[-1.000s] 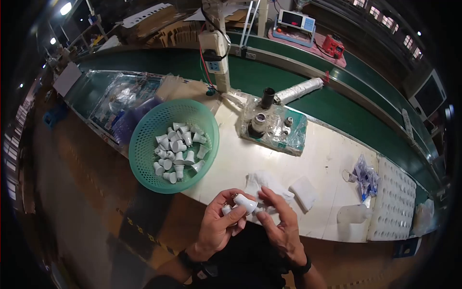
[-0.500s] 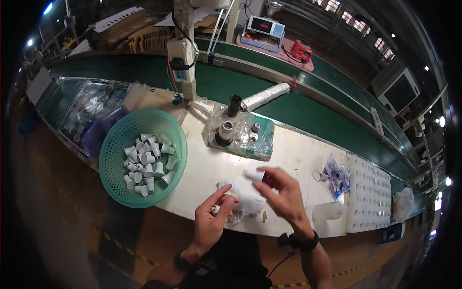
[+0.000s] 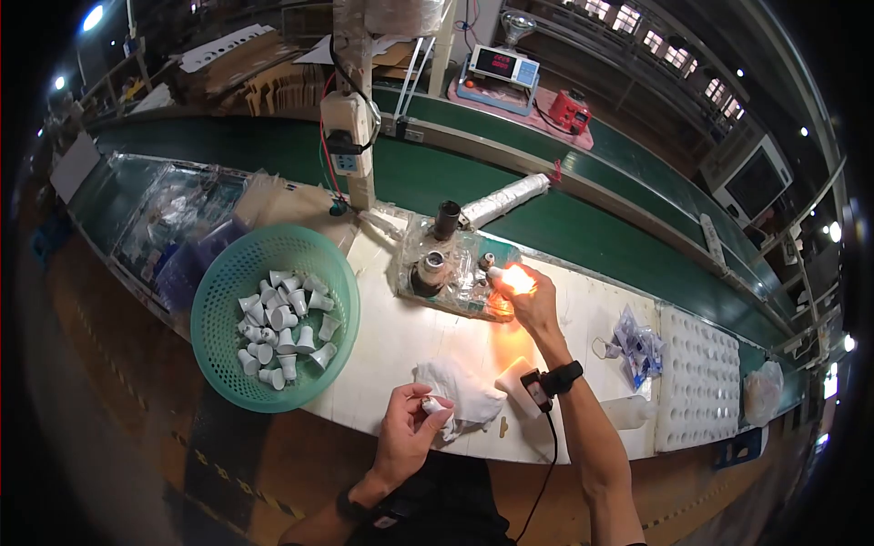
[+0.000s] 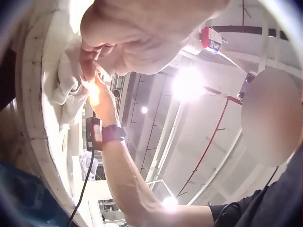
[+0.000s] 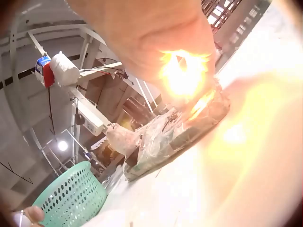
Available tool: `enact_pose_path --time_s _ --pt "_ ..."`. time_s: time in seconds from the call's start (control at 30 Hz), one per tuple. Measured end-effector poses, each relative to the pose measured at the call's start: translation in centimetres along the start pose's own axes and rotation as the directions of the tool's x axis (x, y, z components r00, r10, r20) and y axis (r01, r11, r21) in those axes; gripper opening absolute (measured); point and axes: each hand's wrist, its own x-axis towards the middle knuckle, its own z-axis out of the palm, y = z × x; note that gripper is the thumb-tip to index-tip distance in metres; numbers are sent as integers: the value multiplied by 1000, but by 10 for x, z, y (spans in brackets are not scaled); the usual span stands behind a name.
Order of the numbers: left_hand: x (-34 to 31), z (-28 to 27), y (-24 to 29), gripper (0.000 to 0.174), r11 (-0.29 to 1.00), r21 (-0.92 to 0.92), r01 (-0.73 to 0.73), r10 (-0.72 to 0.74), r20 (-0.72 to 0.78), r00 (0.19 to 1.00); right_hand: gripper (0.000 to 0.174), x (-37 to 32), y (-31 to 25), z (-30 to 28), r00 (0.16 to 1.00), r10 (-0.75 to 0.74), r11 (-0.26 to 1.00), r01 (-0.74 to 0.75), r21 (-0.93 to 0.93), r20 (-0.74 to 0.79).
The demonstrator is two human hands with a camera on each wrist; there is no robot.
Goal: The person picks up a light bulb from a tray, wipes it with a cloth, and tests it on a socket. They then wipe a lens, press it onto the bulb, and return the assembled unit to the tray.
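Observation:
My right hand (image 3: 521, 289) reaches out to the plastic-wrapped test fixture (image 3: 451, 264) and grips a bulb (image 3: 513, 278) that glows bright orange against it. In the right wrist view the fingers of that hand (image 5: 156, 42) curl round the glowing bulb (image 5: 182, 75) just above the fixture (image 5: 175, 137). Near the table's front edge my left hand (image 3: 426, 407) pinches a small white bulb part (image 3: 439, 404) beside a crumpled white cloth (image 3: 462, 389). The left wrist view shows the left hand (image 4: 142, 38) over the cloth (image 4: 66, 85).
A green basket (image 3: 223, 296) holding several white bulb housings stands at the left. A white tray with holes (image 3: 701, 373), a bag of small parts (image 3: 637, 337) and a plastic bottle (image 3: 628, 414) sit at the right. A white pad (image 3: 512, 375) lies under my right forearm. A green conveyor (image 3: 583, 214) runs behind.
My right hand has carried the bulb from near my body out to the fixture, where it now glows orange. The left hand has stayed by the cloth with its small part.

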Motion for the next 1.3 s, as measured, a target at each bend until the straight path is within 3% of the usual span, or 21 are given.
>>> enact_pose_path --time_s 0.07,0.1,0.2,0.33,0.43,0.57,0.63,0.7,0.8,0.83,0.87,0.93,1.03,1.1,1.2,1.3 --pt "-1 -8 -3 30 998 -50 38 -38 2 999 38 4 0 -3 1000 -1 999 1 -42 1" --pt "-1 -12 0 29 997 14 73 -73 32 997 38 5 6 -2 1000 -24 997 25 -72 4" --pt "-6 -9 12 30 1000 -3 16 -16 3 1000 38 6 4 -1 998 -58 994 58 -89 3" --pt "-15 -22 5 24 976 213 -38 40 -3 999 37 4 2 -2 1000 -6 1000 6 -29 22" --pt "-24 -22 13 22 993 115 13 -11 -24 1000 35 3 1 -3 999 -33 997 33 -71 -1" --pt "-31 -27 9 22 993 108 -35 41 -52 998 37 7 7 -9 997 -63 990 69 -125 50" --pt "-37 -30 19 23 970 231 -68 83 -54 995 35 1 -12 -2 993 -90 987 98 -126 71" --pt "-42 -31 31 25 976 197 -97 107 -41 993 31 -32 -98 23 975 -122 983 93 156 188" --pt "-46 -27 33 24 979 182 -90 98 -34 995 38 -68 -182 64 819 -430 892 451 36 379" --pt "-47 -26 35 23 975 199 -94 102 -33 994 38 -74 -196 77 782 -445 881 470 56 437" --pt "-47 -25 39 24 994 67 -92 95 -39 995 42 -79 -202 91 778 -432 890 448 80 456" --pt "-49 -28 48 25 976 -205 -73 62 -61 996 48 -85 -203 109 752 -524 838 539 85 400" --pt "-53 -40 65 27 897 -427 -115 76 -108 991 37 -119 -202 86 777 -459 886 433 164 430" --pt "-60 -48 74 27 838 -540 -80 24 -109 994 36 -151 -193 58 806 -262 962 175 210 530" --pt "-60 -47 70 27 744 -668 30 -71 -34 997 40 -196 -194 32 791 -100 920 -158 359 604" --pt "-63 -35 56 29 729 -670 141 -137 59 989 43 -215 -190 23 829 6 900 -248 358 559"
